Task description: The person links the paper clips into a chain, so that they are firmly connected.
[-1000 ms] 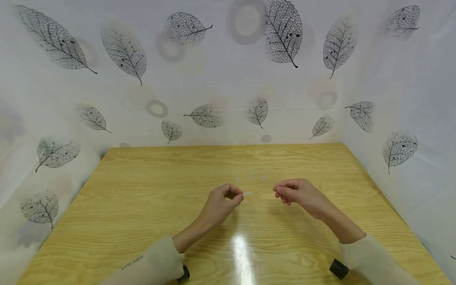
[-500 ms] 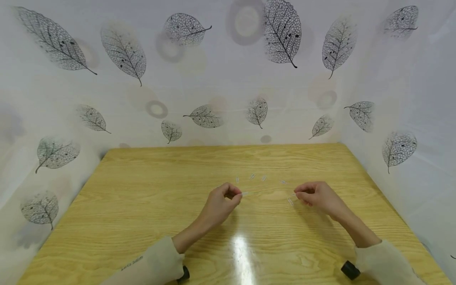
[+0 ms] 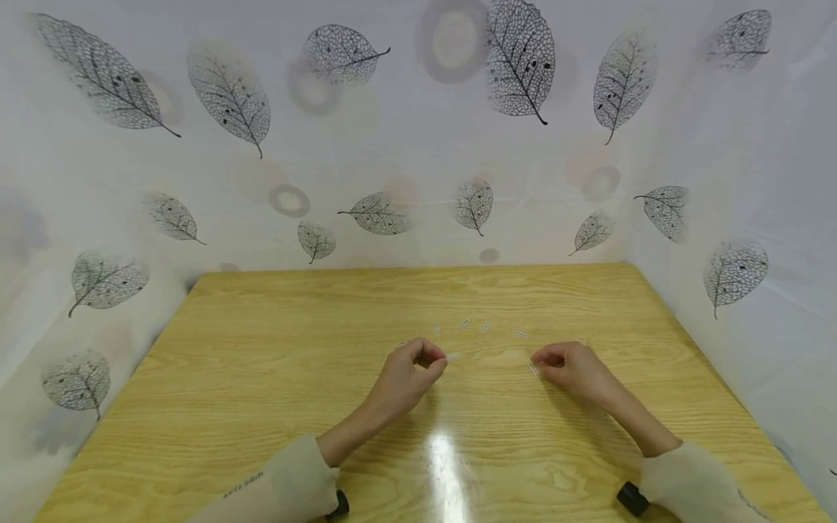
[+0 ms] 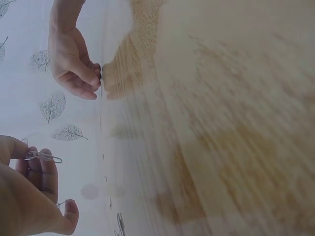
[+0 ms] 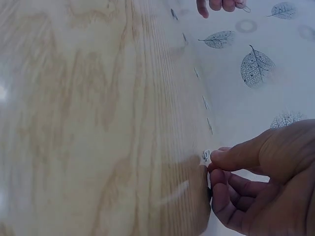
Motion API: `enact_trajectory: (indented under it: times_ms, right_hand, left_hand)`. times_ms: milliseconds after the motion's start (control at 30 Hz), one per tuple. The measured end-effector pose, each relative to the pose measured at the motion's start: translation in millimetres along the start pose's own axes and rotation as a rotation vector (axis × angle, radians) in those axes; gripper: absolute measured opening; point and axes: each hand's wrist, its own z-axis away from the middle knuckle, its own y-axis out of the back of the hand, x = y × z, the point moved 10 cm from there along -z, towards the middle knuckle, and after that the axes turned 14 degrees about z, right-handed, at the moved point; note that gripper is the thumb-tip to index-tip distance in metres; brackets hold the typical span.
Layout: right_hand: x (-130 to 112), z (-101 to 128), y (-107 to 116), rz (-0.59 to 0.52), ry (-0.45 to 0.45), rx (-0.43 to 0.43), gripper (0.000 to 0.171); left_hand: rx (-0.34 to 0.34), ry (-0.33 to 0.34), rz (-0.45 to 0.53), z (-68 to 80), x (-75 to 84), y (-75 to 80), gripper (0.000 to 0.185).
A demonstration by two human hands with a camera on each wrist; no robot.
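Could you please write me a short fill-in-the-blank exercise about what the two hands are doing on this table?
1. The left hand pinches a small silver wire ____ between thumb and forefinger.
2. The right hand pinches a paper clip lying on the light ____ table.
3. More loose clips lie in a row ____ the hands, towards the leaf-patterned wall.

Missing words: paper clip; wooden; beyond

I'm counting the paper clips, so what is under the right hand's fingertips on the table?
The right hand pinches one paper clip against the wooden table. Its curled fingers cover the table beneath them, so any further clip there cannot be seen.
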Motion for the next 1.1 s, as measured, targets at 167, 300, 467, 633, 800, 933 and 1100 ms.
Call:
enact_trajectory:
  times_ms: [167,300,467,633,800,933,1100]
  right_hand:
    - [-1.0,-2.6,-2.5,0.011,-0.004,-0.005,0.019]
    - [0.8,-4.5,-3.5,0.018,-0.024,-0.017,0.02]
    - [1.4,-5.4,-5.8,0.033,-0.04,-0.039,0.02]
    - [-1.7,-7.0,-7.0,0.061,-0.014,-0.054,0.02]
    - [-5.2,-8.5,-6.8,0.085,0.026,-0.057,0.017]
    - [-8.4,-9.3,-6.5,0.103,0.051,-0.061,0.013]
    - [-6.2,-10.3,-7.1,0.107,0.016,-0.068,0.008]
  left_hand:
    - [0.002,-0.014,-0.001,0.4,0.8,-0.5,0.004]
    - [-0.001,-0.024,-0.005,0.3,2.0,-1.4,0.004]
    - [-0.004,-0.022,-0.005,0.3,1.7,-1.9,0.004]
    - [-0.008,-0.02,-0.002,0.9,1.4,-2.3,0.004]
    - [-0.017,-0.03,-0.008,1.4,1.8,-3.4,0.004]
    - [-0.022,-0.039,-0.006,1.4,2.8,-4.1,0.005]
    - [-0.023,-0.035,0.002,1.7,2.3,-4.6,0.005]
